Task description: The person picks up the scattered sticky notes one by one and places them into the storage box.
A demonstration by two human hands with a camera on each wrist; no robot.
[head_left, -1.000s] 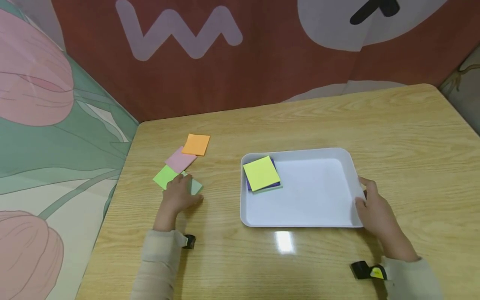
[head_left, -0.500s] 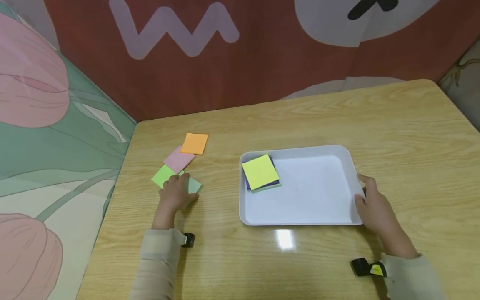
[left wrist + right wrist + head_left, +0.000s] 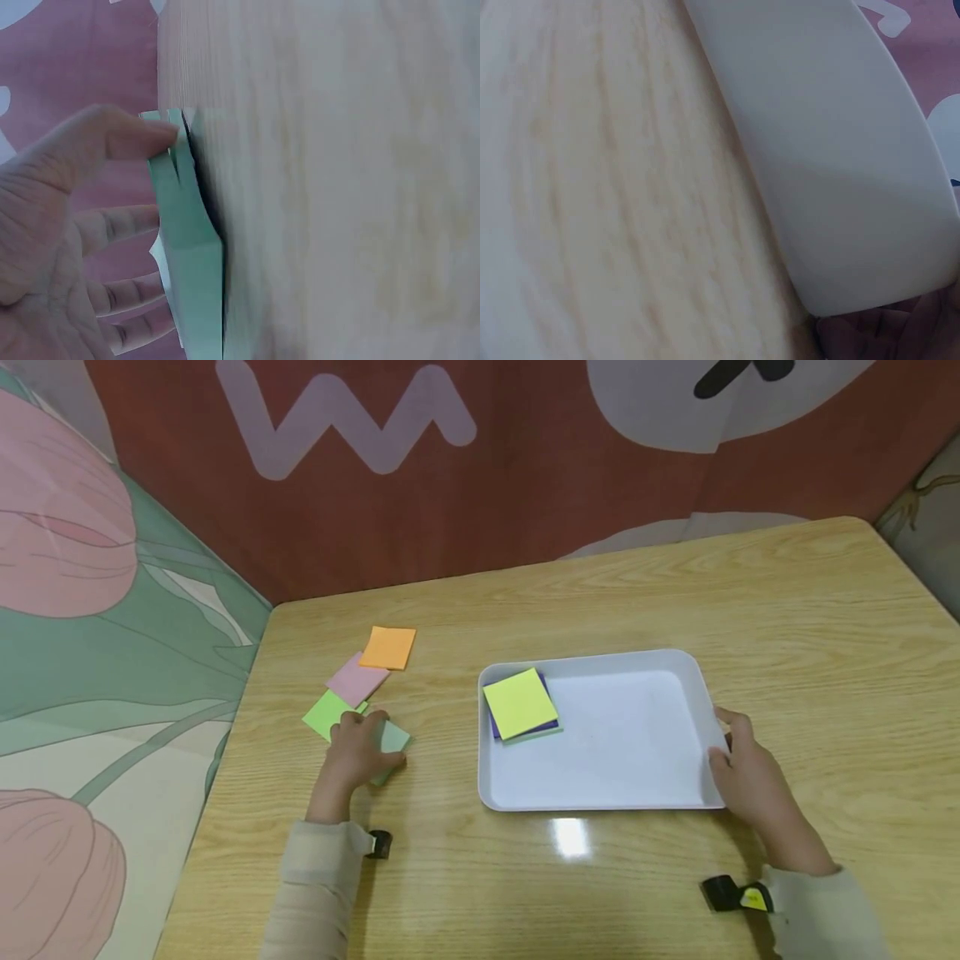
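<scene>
My left hand (image 3: 356, 750) grips a pale green sticky note pad (image 3: 394, 737) at the left of the table. In the left wrist view, the thumb presses one edge of the pad (image 3: 191, 255) and the other fingers lie along its far side; its sheets part a little near the thumb. Under and beside that hand lies a bright green pad (image 3: 324, 713), partly covered. My right hand (image 3: 753, 785) holds the right rim of a white tray (image 3: 607, 803), thumb inside and fingers outside. In the right wrist view, only part of that hand shows below the tray wall (image 3: 832, 165).
A pink pad (image 3: 357, 681) and an orange pad (image 3: 388, 647) overlap behind the green ones. Inside the tray, at its left end, a yellow pad (image 3: 520, 703) tops a small stack with purple and green below. A patterned cloth (image 3: 525, 468) stands behind the wooden table (image 3: 450, 877).
The left hand has taken hold of the pale green pad and shifted it slightly towards me, off the bright green one. The right hand stays on the tray rim.
</scene>
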